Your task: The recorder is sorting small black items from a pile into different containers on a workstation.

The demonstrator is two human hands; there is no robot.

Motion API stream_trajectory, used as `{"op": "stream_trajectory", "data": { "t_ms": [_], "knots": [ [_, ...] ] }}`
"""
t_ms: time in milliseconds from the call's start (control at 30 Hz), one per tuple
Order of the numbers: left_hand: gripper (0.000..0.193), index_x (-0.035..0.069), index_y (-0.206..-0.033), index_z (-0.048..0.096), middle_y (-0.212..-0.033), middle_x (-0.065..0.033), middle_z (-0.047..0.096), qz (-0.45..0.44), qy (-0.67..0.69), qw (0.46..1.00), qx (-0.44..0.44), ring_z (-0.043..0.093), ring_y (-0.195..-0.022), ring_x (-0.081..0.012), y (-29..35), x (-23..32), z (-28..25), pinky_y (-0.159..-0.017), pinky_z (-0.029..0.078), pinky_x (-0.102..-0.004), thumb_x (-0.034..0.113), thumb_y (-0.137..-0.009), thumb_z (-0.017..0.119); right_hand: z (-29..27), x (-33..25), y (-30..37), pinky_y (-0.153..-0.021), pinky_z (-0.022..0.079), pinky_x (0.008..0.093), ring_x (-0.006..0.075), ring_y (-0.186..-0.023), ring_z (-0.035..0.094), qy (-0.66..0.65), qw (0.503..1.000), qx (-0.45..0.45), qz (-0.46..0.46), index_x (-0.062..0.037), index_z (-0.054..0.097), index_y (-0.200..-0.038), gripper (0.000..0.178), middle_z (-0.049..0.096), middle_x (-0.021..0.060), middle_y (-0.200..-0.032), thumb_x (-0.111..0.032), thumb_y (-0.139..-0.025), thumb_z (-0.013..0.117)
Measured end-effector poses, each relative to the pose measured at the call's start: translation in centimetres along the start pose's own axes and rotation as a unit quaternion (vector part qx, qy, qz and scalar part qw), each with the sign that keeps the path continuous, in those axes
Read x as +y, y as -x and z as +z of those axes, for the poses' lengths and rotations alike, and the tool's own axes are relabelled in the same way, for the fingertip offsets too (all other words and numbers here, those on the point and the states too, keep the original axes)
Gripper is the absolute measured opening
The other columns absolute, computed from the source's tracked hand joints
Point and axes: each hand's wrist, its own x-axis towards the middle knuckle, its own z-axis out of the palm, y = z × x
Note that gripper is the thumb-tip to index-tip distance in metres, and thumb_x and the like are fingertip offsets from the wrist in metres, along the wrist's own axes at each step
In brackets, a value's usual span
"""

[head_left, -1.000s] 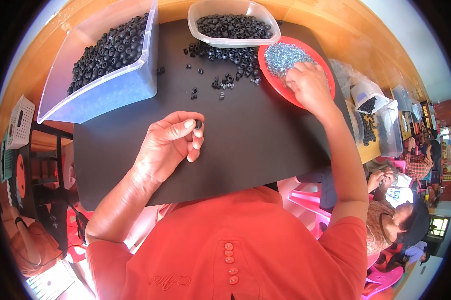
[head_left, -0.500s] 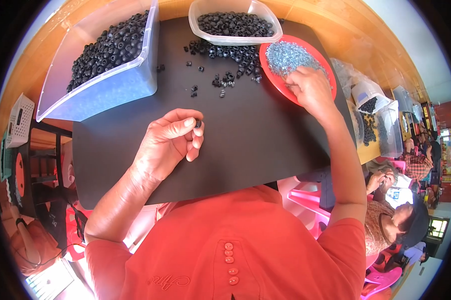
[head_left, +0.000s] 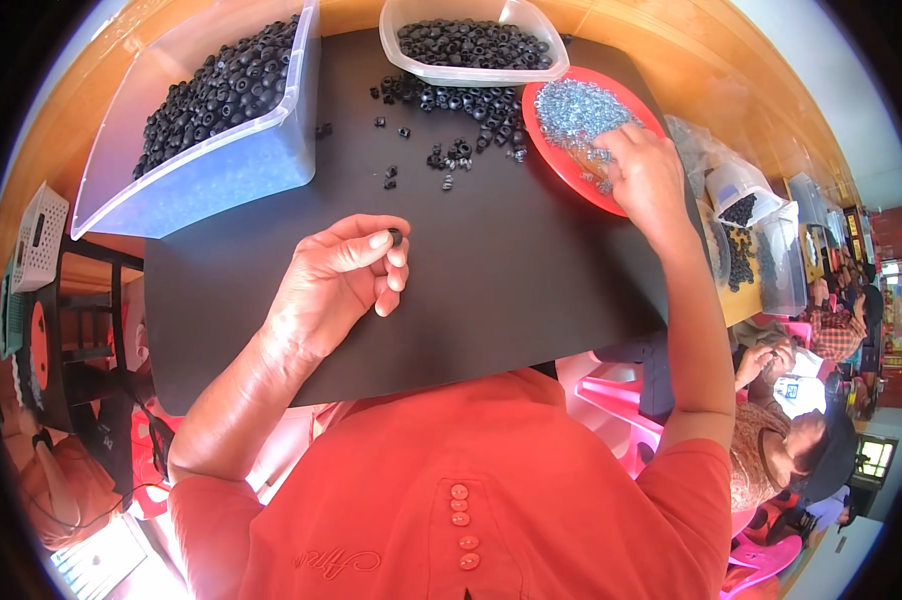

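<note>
My left hand hovers over the near part of the dark table, thumb and forefinger pinching a small round black plastic piece. Over the red plate, my right hand dips its fingers together into the heap of small silvery, spring-like pieces. The fingertips partly cover what they touch, so what is between them cannot be made out. Beyond the left hand lie several loose black pieces and a small cluster of black and silvery bits.
A large translucent tub of black pieces stands at the far left, and a smaller clear container of them at the back. More black pieces spill between it and the plate. To the right, a co-worker sits beside other bins.
My right hand has shifted slightly right on the plate, uncovering a bare patch beside the heap. My left hand keeps its pinch on the black piece, almost unmoved.
</note>
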Motion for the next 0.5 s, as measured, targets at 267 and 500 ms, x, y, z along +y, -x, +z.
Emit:
{"op": "stream_trajectory", "data": {
  "t_ms": [267, 500],
  "knots": [
    [0.026, -0.005, -0.110, 0.062, -0.085, -0.0093, 0.064, 0.001, -0.015, 1.000, -0.001, 0.061, -0.071, -0.0197, -0.03, -0.10, -0.03, -0.056, 0.045, -0.0304, 0.012, -0.092, 0.066, 0.36, 0.35, 0.31, -0.067, 0.048, 0.0418, 0.0316, -0.079, 0.062, 0.097, 0.995, -0.015, -0.030, -0.0066, 0.067, -0.086, 0.017, 0.061, 0.0090, -0.080, 0.002, -0.072, 0.067],
    [0.026, -0.005, -0.110, 0.062, -0.085, -0.0096, 0.064, 0.002, -0.014, 1.000, 0.006, 0.061, -0.072, -0.0197, 0.12, -0.05, 0.22, -0.056, 0.045, -0.0303, 0.012, -0.092, 0.066, 0.62, 0.44, 0.63, -0.074, 0.046, 0.0404, 0.0296, -0.084, 0.062, 0.002, 0.998, -0.037, 0.048, -0.0097, 0.068, -0.087, 0.017, 0.060, 0.0067, -0.081, -0.001, -0.073, 0.069]
  ]
}}
